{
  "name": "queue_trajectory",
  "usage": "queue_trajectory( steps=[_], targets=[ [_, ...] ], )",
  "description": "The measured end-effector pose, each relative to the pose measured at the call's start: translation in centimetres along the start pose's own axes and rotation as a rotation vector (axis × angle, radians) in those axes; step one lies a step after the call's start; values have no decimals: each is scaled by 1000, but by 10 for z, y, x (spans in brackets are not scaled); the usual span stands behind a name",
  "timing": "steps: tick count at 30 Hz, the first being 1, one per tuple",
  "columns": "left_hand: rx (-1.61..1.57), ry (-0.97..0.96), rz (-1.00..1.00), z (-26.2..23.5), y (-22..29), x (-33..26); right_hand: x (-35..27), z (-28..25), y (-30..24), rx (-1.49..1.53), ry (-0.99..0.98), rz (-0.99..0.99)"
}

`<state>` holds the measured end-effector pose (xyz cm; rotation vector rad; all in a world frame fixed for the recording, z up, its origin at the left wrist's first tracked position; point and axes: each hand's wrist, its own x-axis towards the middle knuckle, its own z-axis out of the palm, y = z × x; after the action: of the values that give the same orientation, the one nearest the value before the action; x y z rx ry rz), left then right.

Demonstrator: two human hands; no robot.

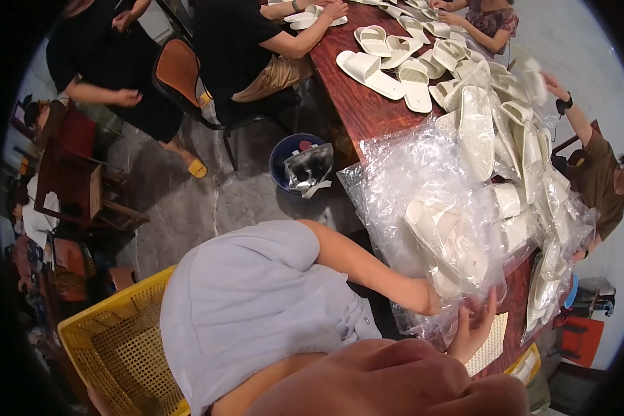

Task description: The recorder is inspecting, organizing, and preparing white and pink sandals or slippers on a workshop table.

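Note:
A pair of cream slide slippers lies inside a clear plastic bag on the near edge of the table. My left hand reaches to the bag's lower end, by the slipper toes. Crumpled plastic hides its fingers, so their grip does not show. My right hand is just beside it at the bag's edge, thumb and fingers stretched apart. A perforated cream sheet rests on the table next to the right hand.
Many cream slippers, some in clear bags, are heaped along the dark red table. Several people sit or stand around it. A blue bin is on the floor, with a yellow basket and a chair to the left.

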<state>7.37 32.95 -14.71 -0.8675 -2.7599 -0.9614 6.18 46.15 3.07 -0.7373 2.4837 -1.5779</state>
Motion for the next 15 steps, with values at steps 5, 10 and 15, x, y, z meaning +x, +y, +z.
queue_trajectory(
  steps=[5, 10, 15],
  targets=[
    [-334, -47, 198, -13, 19, 6, -31, -20, 12, 418, -43, 227],
    [-517, -412, 289, -72, 36, 6, -11, -19, 21, 390, -32, 119],
    [-786, -664, 568, -124, 65, -3, 12, -17, 30, 344, -156, 259]
  ],
)
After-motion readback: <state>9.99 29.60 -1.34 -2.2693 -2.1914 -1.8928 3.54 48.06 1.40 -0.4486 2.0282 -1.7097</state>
